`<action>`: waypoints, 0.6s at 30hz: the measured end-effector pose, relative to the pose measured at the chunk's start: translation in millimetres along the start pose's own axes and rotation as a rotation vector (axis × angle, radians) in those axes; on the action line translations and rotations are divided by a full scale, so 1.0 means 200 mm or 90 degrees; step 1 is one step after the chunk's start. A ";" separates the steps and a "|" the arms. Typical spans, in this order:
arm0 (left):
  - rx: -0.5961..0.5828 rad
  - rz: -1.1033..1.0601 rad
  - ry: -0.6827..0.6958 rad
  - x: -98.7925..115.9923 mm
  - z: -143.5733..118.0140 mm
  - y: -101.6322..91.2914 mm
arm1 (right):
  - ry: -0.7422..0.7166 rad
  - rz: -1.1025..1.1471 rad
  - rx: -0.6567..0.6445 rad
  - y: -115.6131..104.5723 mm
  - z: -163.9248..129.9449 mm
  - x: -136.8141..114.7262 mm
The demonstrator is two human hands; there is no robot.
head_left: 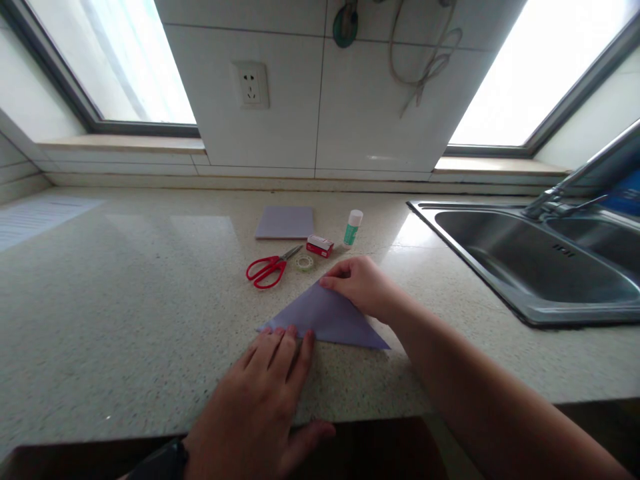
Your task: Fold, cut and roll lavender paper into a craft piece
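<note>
A lilac sheet of paper folded into a triangle lies flat on the speckled countertop near its front edge. My left hand lies flat with fingers spread, its fingertips pressing the triangle's near left corner. My right hand rests on the triangle's far tip, fingers curled down onto the paper. Neither hand lifts the paper off the counter.
Beyond the paper lie red-handled scissors, a small roll of clear tape, a red box, a glue stick and a stack of lilac sheets. A steel sink with a tap is at right. A tiled wall with a socket stands behind.
</note>
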State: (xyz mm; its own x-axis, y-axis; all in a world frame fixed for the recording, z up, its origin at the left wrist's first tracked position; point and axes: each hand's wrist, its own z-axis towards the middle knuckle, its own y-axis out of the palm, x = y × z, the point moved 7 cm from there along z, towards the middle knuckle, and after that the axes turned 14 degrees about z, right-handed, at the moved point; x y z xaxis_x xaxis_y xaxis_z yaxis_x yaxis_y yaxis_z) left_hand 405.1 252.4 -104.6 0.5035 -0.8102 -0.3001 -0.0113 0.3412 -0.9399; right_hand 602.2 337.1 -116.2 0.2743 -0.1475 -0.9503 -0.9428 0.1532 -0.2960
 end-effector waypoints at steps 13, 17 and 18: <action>-0.019 -0.008 -0.018 0.03 -0.02 0.06 | -0.072 -0.034 -0.052 0.00 0.06 0.01; -0.017 -0.017 -0.028 0.02 -0.02 0.05 | -0.142 -0.215 0.052 -0.08 0.02 -0.10; -0.016 -0.018 -0.027 0.02 -0.02 0.05 | -0.185 -0.265 0.102 -0.10 -0.04 -0.16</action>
State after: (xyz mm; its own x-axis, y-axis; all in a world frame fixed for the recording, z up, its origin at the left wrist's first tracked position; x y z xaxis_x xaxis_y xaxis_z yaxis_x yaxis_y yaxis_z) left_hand 403.5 250.0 -116.0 0.5400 -0.7983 -0.2667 -0.0175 0.3062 -0.9518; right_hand 610.9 331.1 -79.6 0.6813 0.0463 -0.7305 -0.7089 0.2906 -0.6427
